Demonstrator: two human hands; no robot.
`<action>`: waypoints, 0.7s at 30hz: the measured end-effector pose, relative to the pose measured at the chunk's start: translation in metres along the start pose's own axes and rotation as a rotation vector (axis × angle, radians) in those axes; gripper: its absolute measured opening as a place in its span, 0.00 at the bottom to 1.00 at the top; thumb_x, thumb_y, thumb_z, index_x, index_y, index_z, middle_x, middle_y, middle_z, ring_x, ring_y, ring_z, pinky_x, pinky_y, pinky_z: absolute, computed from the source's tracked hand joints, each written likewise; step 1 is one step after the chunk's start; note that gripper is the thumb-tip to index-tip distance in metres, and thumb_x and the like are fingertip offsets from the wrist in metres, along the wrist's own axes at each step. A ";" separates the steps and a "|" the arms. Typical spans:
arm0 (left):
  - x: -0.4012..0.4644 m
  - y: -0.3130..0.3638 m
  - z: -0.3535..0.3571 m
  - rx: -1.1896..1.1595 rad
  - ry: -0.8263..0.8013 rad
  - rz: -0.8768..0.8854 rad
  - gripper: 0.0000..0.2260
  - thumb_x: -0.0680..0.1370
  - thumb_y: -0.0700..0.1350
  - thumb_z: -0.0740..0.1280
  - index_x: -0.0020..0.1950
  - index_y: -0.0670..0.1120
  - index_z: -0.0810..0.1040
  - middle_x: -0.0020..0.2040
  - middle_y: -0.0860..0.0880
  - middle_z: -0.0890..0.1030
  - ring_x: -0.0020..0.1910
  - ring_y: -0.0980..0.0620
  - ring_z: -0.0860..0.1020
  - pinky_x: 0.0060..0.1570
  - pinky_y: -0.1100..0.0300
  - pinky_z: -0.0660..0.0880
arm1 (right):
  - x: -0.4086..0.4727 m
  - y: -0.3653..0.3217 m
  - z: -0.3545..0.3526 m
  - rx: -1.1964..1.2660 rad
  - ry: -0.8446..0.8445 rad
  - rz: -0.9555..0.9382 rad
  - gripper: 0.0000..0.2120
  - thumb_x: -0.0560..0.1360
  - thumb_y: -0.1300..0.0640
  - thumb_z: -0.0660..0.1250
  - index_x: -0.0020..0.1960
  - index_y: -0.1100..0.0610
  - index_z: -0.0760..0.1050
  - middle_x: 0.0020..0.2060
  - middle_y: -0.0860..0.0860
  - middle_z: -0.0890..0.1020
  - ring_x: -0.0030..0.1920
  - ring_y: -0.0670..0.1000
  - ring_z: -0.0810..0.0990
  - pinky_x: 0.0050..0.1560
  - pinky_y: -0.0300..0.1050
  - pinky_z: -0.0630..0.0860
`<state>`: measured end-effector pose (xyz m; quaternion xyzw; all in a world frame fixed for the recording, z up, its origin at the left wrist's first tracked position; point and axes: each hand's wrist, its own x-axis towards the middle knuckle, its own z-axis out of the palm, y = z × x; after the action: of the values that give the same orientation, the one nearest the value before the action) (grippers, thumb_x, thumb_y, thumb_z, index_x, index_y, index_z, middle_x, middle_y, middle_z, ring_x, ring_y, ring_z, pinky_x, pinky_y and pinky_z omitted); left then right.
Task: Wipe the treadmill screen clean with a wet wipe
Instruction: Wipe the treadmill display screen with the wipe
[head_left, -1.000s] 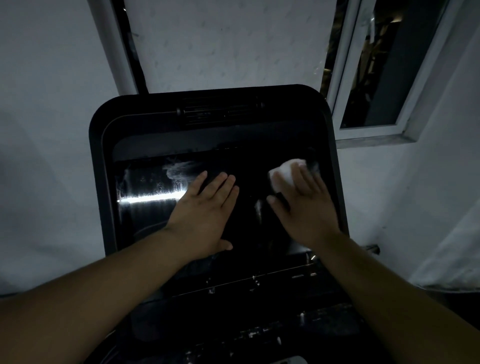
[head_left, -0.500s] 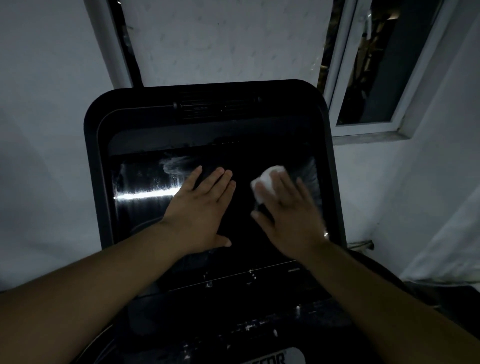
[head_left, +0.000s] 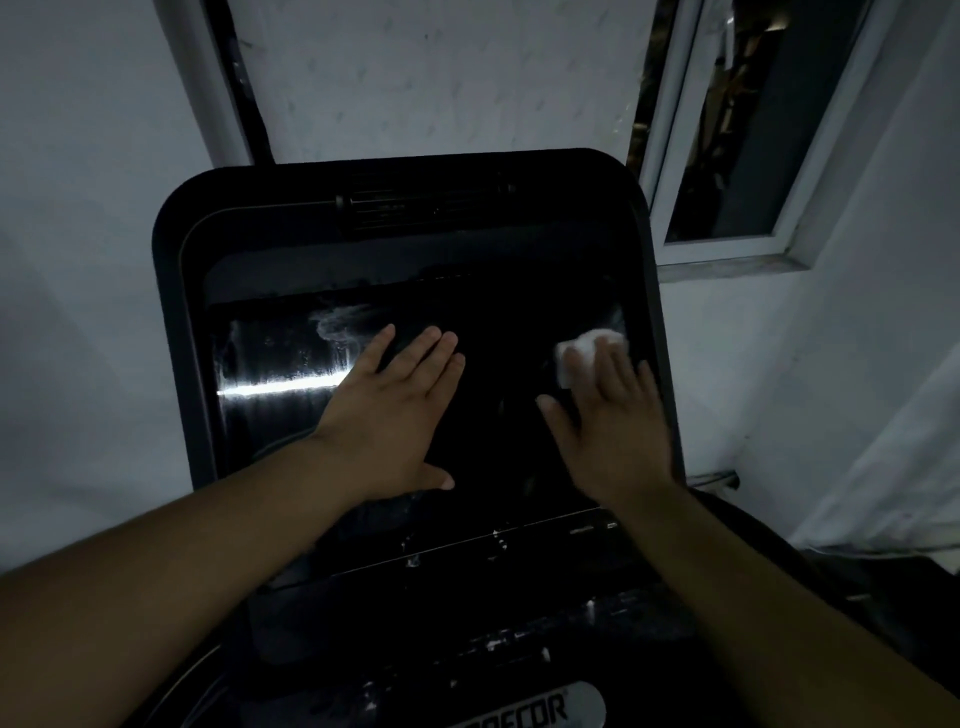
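Observation:
The black treadmill screen (head_left: 280, 364) fills the middle of the dim head view, with a bright streak of reflected light and pale smears on its left part. My left hand (head_left: 384, 415) lies flat on the glass near the middle, fingers apart, holding nothing. My right hand (head_left: 608, 415) presses a white wet wipe (head_left: 584, 353) against the upper right part of the screen, close to the right bezel. The wipe shows past my fingertips; the rest of it is hidden under my fingers.
The console's dark frame (head_left: 171, 332) surrounds the screen, with a vent slot (head_left: 415, 202) at the top and a logo plate (head_left: 519, 712) below. Pale walls stand behind. A white-framed window (head_left: 727, 249) sits at the upper right, and light fabric (head_left: 893, 467) hangs at the right.
My right hand slid the wipe left toward the screen's middle, then back right and up toward the right bezel. My left hand stayed flat in place.

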<state>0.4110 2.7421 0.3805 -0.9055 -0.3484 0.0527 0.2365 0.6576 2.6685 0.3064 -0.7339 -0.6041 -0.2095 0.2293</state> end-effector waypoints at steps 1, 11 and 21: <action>0.000 0.000 0.000 -0.004 0.004 0.001 0.57 0.71 0.78 0.58 0.81 0.43 0.34 0.81 0.42 0.32 0.80 0.46 0.32 0.77 0.39 0.34 | -0.009 -0.017 0.003 0.012 -0.007 -0.032 0.33 0.84 0.34 0.49 0.82 0.51 0.62 0.80 0.63 0.65 0.82 0.62 0.56 0.81 0.64 0.54; 0.001 -0.003 0.004 -0.003 0.019 0.002 0.57 0.70 0.79 0.56 0.81 0.44 0.33 0.81 0.43 0.32 0.80 0.46 0.32 0.77 0.38 0.34 | -0.038 0.021 0.009 -0.058 0.025 -0.004 0.30 0.86 0.38 0.50 0.81 0.54 0.65 0.78 0.63 0.69 0.80 0.62 0.64 0.81 0.62 0.55; 0.000 0.001 0.000 -0.042 0.010 -0.018 0.57 0.69 0.79 0.56 0.81 0.44 0.35 0.82 0.44 0.33 0.80 0.48 0.32 0.77 0.40 0.33 | -0.078 -0.031 0.016 0.038 0.024 -0.199 0.30 0.85 0.37 0.54 0.81 0.53 0.64 0.79 0.60 0.66 0.82 0.59 0.60 0.80 0.63 0.59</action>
<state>0.4113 2.7415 0.3804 -0.9073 -0.3563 0.0390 0.2198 0.6132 2.6211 0.2504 -0.6631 -0.6752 -0.2283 0.2285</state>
